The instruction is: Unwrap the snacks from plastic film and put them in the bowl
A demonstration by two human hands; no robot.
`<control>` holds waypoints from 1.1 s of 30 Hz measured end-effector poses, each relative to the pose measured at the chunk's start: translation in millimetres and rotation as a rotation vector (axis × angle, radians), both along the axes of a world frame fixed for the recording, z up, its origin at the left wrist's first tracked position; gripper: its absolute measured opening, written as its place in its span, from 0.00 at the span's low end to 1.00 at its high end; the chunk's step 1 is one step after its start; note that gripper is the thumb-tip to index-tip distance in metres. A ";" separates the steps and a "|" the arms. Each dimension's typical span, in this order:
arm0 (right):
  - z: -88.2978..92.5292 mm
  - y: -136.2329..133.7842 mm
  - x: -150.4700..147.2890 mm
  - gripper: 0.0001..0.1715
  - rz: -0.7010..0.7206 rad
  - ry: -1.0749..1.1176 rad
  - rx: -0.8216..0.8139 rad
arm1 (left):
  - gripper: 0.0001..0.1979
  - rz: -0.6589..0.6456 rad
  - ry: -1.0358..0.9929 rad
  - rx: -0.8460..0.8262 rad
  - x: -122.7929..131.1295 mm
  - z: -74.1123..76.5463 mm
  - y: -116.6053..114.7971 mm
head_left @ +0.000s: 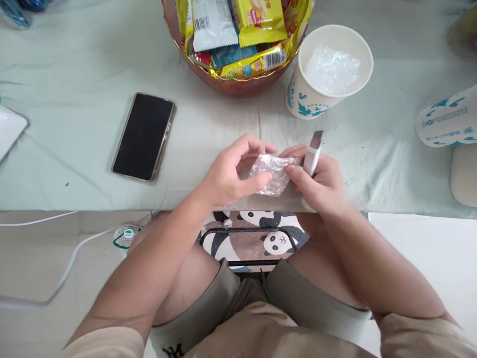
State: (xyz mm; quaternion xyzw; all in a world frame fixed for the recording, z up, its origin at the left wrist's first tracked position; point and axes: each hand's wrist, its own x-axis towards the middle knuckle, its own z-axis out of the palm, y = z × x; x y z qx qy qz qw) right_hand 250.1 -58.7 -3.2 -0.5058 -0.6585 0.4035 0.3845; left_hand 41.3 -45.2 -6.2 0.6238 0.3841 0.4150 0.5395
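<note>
A crumpled piece of clear plastic film [274, 174] is between my two hands, just above the table's front edge. My left hand [238, 171] curls round its left side, thumb on the film and fingers bent behind it. With thumb and fingers, my right hand [318, 181] pinches the film's right end. That same hand also grips a white-handled box cutter [312, 158], its dark blade pointing up and away from me. Beyond my right hand stands a paper cup [311, 105] with blue leaf prints, holding crumpled clear film [331, 69].
A reddish bowl [238, 88] full of wrapped snacks [261, 22] stands at the back. On the left lies a black phone [143, 136]. Another printed paper cup [447, 119] lies tilted at the right edge, by a whitish object [464, 174]. A pale cloth [74, 189] covers the table.
</note>
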 end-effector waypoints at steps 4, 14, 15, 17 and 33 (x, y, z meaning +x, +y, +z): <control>0.8 -1.2 -3.2 0.16 -0.027 0.105 -0.182 | 0.18 -0.021 -0.058 -0.289 5.9 2.3 -0.4; 4.9 0.6 -11.8 0.26 -0.090 0.227 -0.265 | 0.11 -0.044 -0.059 -0.340 6.3 5.7 2.8; 4.4 1.0 -12.4 0.26 -0.112 0.258 -0.259 | 0.10 -0.030 -0.044 -0.327 5.7 5.1 3.2; 3.7 2.7 -13.8 0.25 -0.126 0.319 -0.256 | 0.12 0.023 -0.055 -0.318 4.7 2.3 4.3; 4.3 27.7 -2.7 0.19 -0.285 0.560 -0.240 | 0.30 0.088 -0.453 -0.356 22.6 4.6 26.1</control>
